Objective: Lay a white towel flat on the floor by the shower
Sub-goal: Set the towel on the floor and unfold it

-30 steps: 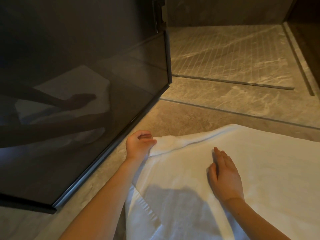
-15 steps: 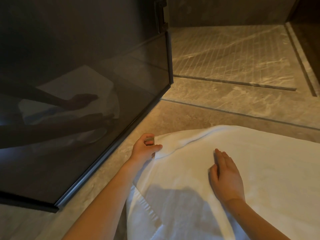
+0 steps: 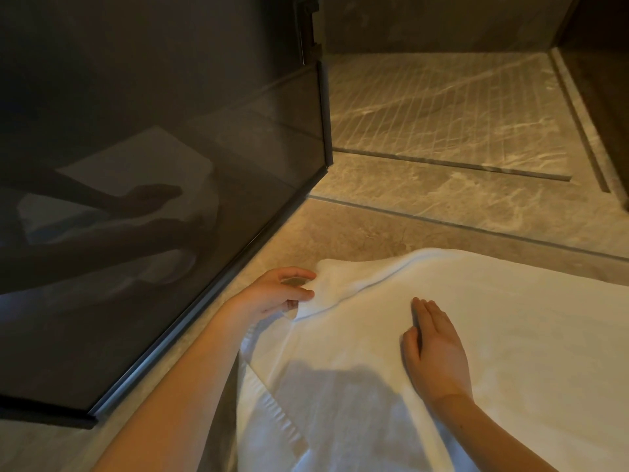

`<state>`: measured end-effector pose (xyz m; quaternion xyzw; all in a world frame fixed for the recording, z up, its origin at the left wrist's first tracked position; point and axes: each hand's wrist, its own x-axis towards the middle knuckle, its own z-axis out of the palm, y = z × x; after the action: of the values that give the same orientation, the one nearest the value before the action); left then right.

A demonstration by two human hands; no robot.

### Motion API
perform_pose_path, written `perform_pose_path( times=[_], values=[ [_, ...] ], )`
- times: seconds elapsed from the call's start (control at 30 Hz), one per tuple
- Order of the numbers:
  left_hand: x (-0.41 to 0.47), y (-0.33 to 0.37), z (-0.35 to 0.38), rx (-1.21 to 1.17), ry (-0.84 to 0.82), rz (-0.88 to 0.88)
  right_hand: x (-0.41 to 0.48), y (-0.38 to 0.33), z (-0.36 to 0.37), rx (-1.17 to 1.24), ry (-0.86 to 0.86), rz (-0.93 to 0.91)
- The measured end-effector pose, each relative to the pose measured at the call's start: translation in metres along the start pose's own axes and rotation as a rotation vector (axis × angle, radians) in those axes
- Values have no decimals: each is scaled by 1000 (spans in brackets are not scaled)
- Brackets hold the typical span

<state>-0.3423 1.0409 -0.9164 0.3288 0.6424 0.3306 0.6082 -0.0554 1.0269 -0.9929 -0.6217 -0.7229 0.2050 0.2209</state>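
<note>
A white towel (image 3: 510,335) lies spread over the stone floor (image 3: 340,233) in front of the shower entrance. Its far left corner is bunched, with a raised fold running along the far edge. My left hand (image 3: 275,294) pinches that corner between thumb and fingers. Palm down on the cloth near the middle rests my right hand (image 3: 435,349), fingers together and flat. The towel's near left part lies in loose wrinkles beside my left forearm.
A dark tinted glass shower panel (image 3: 170,199) with a black frame stands on the left, reflecting my arms and the towel. Beyond a floor threshold line (image 3: 442,223) lies the grooved marble shower floor (image 3: 442,107). A dark wall (image 3: 606,97) rises at the right.
My left hand has shifted right and slightly nearer with the towel corner, its fingers opening into a pinch. The corner now bunches up more. My right hand stays pressed in place.
</note>
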Motion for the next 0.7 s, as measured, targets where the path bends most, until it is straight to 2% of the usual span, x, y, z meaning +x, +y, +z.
perform_pose_path(
  times=[0.2, 0.47, 0.6, 0.7],
  values=[
    [0, -11, 5, -54, 54, 113, 0, 1, 1, 1, 14, -9],
    [0, -18, -2, 2, 356, 124, -1, 0, 0, 10, 8, -5],
    [-2, -23, -3, 152, 325, 98, -1, -1, -1, 7, 7, -8],
    [-4, -23, -3, 123, 261, 63, -2, -1, -1, 3, 8, -8]
  ],
)
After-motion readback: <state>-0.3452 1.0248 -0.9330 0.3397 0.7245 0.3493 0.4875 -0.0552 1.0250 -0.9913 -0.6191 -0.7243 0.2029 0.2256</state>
